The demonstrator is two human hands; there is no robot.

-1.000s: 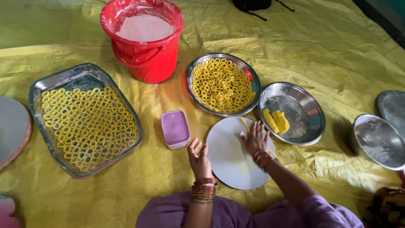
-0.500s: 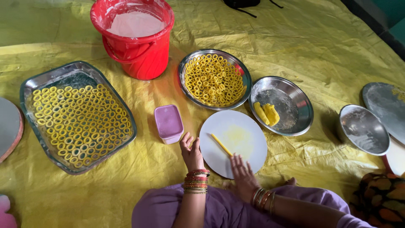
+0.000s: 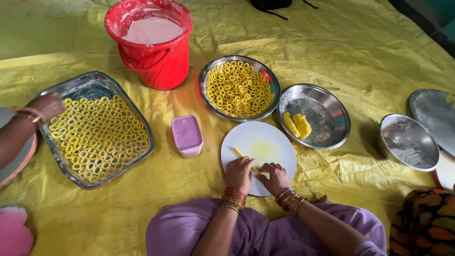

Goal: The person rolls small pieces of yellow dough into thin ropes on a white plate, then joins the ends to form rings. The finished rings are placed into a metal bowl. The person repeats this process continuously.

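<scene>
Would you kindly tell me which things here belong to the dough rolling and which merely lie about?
In use: left hand, right hand, yellow dough strip, white round board, steel plate of dough lumps.
Lying about: red bucket, lilac box, empty steel bowl.

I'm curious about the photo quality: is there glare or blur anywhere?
Head view: soft, even light, faint shadows; sharp overall. Glare on the empty steel bowl and the steel plate holding dough. Both hands, left hand and right hand, look crisp on the white round board.
</scene>
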